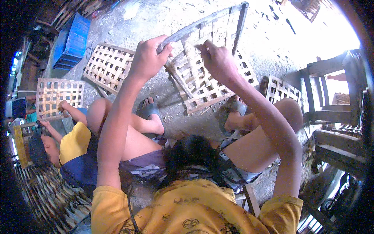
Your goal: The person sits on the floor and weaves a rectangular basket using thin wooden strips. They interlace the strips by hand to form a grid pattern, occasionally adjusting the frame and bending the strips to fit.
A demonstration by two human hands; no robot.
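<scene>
My left hand point(150, 58) is wrapped round the near left corner of a wooden frame point(202, 26) with pale strips across it, held tilted above the floor. Over the middle of this frame is my right hand point(218, 60), its fingers closed in a pinch and a little blurred. What they pinch, if anything, I cannot make out. Beneath the frame, between my feet, lies a woven lattice panel point(212, 93) of light strips, partly covered by the frame and my right arm.
To the left lie another woven panel point(109, 64) and a blue crate point(73, 41). A person in yellow and blue point(76, 144) holds a woven panel point(60, 97) beside me. At right are a smaller lattice panel point(283, 91) and a wooden chair-like frame point(331, 109). Debris litters the floor.
</scene>
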